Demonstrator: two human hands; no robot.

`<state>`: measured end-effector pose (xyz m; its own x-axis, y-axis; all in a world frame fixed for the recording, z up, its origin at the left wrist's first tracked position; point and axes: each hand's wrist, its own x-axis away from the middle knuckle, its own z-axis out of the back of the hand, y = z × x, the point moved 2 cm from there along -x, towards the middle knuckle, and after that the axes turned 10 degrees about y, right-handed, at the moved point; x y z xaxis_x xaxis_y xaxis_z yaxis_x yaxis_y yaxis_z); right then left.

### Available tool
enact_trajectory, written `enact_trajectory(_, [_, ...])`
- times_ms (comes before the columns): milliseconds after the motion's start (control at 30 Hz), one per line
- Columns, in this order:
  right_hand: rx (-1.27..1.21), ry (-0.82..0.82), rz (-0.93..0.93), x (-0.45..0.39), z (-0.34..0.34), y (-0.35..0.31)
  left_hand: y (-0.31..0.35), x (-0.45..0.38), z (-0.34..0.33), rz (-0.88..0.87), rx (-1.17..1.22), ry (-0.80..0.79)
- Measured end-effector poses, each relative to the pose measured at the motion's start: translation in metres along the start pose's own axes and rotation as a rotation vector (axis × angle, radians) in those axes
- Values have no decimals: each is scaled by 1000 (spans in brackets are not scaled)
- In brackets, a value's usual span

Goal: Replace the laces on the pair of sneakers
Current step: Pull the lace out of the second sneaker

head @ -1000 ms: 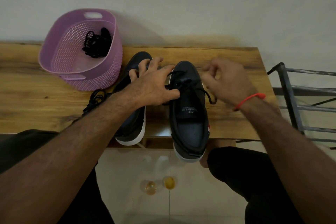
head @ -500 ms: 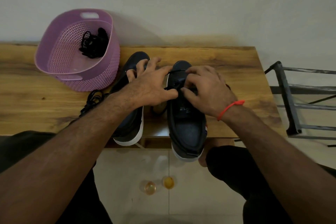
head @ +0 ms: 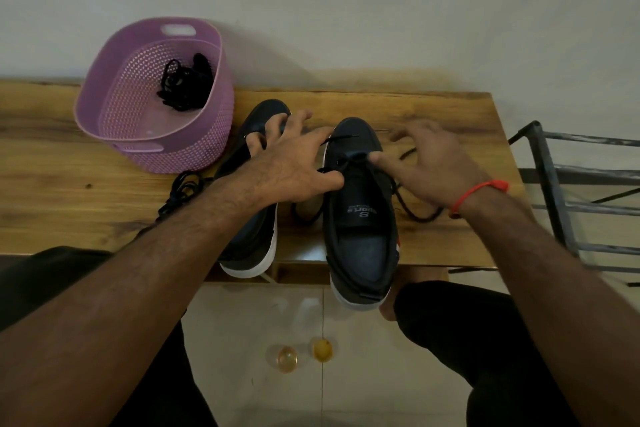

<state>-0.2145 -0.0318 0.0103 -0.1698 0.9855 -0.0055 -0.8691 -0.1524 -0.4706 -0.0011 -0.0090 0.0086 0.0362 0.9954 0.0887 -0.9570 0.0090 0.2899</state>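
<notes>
Far left on the wooden desk (head: 52, 184): pink perforated basket (head: 114, 114) holding one bundle of black laces (head: 183, 87). Just beside its near wall, a second loose black lace (head: 180, 187) lies on the desk.

Left sneaker (head: 249, 236): dark upper, white sole, heel over the desk edge; no lace visible in its eyelets (mostly hidden by the arm). Left hand (head: 291, 166) rests across it, fingers spread, thumb touching the right sneaker's inner edge, steadying.

Right sneaker (head: 360, 229): a black lace (head: 349, 159) is threaded through the front eyelets only; loose tail trails off to the right.

Right hand (head: 433, 170): blurred, fingers spread over the desk, thumb on the crossing; whether it pinches, cannot tell.

Judgement: early stage, lacing just begun on one shoe; other shoe untouched.
</notes>
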Motion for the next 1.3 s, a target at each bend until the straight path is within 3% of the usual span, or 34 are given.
enact_trajectory(133, [52,-26,88,8,-14,-17,3,1,-1,-26,16,24])
enact_trajectory(300, [68,-63,-48,3,7,-5,0,4,-5,-7,-59,24])
enact_trajectory(433, [-76,-145,-186,1,17,6,-7,6,-6,90,-147,-32])
enact_trajectory(633, [-182,-194,-182,3,16,2,-4,5,-2,57,-80,-43])
enact_trajectory(833, [-137,-85,-132,1,13,-2,16,8,-6,-81,94,95])
enact_trajectory(1100, [-133,-51,-61,0,9,-4,47,9,-16,-123,26,356])
enact_trajectory(1300, [-120,-49,-57,-2,9,1,48,7,-16,-219,-122,330])
